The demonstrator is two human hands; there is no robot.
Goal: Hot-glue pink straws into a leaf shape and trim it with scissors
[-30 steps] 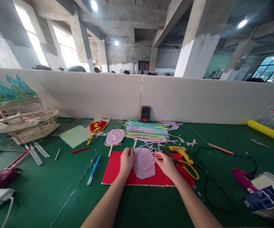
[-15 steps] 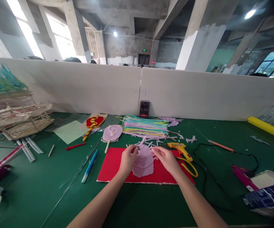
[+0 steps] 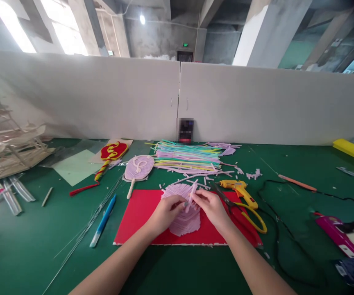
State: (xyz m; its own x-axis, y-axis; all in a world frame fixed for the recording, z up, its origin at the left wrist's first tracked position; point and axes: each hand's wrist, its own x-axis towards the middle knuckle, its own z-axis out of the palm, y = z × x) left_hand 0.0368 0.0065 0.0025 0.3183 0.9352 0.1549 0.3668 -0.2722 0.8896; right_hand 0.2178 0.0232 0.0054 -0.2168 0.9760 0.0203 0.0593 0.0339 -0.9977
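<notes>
My right hand [image 3: 209, 205] pinches a short lilac strip [image 3: 192, 192] between thumb and fingertips. The strip slants upward, and its lower end sits at the closed fingertips of my left hand [image 3: 171, 211], which seem to grip it too. Both hands are over a lilac panel [image 3: 184, 227] built of many strips laid side by side with ragged upper ends. Part of the panel is hidden by my fingers. It lies on a red board [image 3: 137, 217]. Scissors with yellow handles [image 3: 250, 215] rest at the board's right side, close to my right hand.
A yellow glue gun [image 3: 240, 191] lies behind the scissors. Bundled coloured strips [image 3: 186, 157] are at the back, beside a lilac fan shape [image 3: 138, 168] and a red-and-yellow one [image 3: 114, 150]. A blue pen [image 3: 103, 221] and thin wires lie left. A black cable [image 3: 277, 229] curls right.
My hands have come together over the panel, and the lilac strip now stands out between them. The view has tilted down, showing more of the scissors.
</notes>
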